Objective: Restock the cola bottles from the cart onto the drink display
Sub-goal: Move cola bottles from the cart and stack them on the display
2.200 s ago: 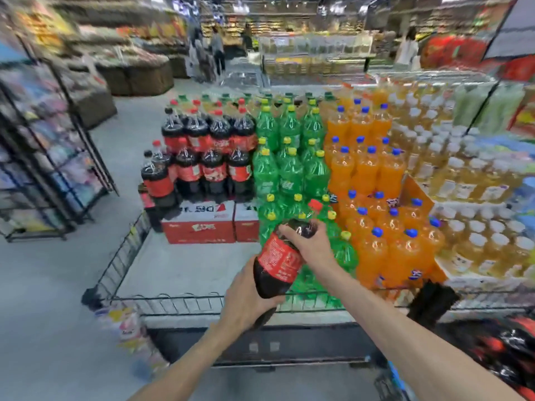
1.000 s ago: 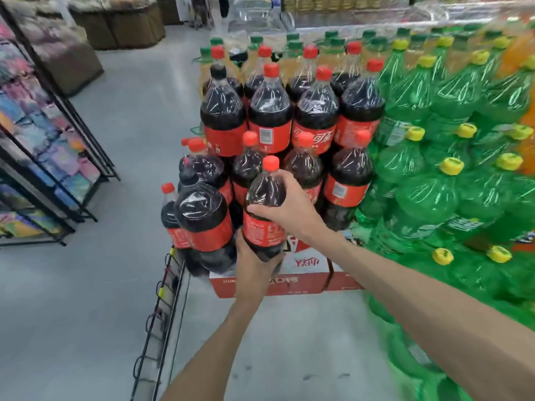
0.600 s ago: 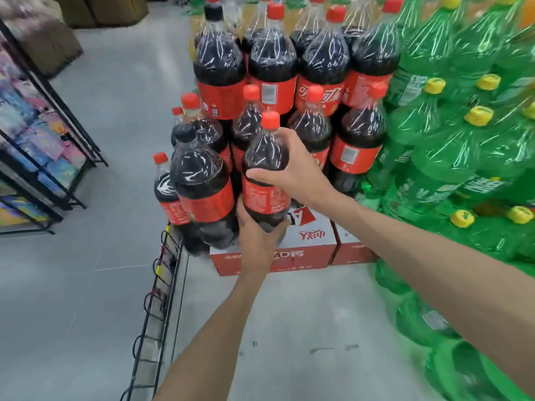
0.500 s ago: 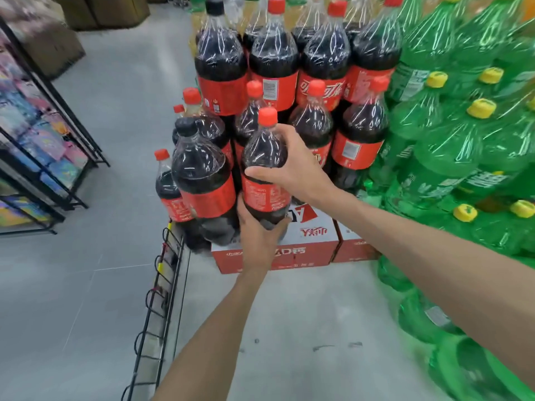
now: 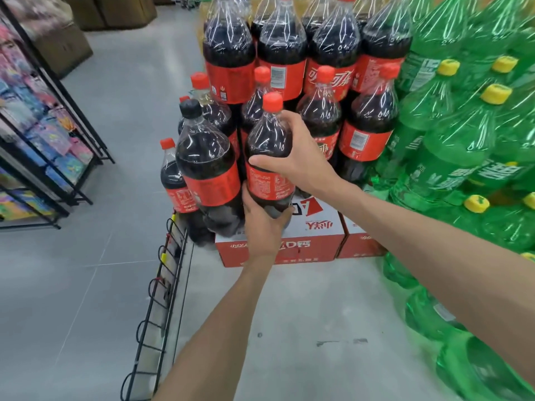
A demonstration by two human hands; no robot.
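Observation:
I hold a large cola bottle [image 5: 267, 140] with a red cap and red label upright at the front of the cola stack. My right hand [image 5: 301, 157] wraps its shoulder from the right. My left hand [image 5: 262, 224] cups its base from below. The base sits at the top of a red and white carton [image 5: 309, 238]. To its left stands a black-capped cola bottle [image 5: 207, 166], touching or nearly touching it. Behind it rise rows of red-capped cola bottles [image 5: 321, 111]. The cart is out of view.
Green soda bottles [image 5: 451, 134] with yellow caps are stacked on the right. A black wire rail [image 5: 162, 287] edges the grey display platform [image 5: 304, 328] on the left. Beyond the rail, on the aisle floor, a black rack [image 5: 43, 140] holds colourful packets.
I carried the bottle from in front of the green bottles over to the cola stack and lowered it onto the red carton. In the last half second the hands barely moved.

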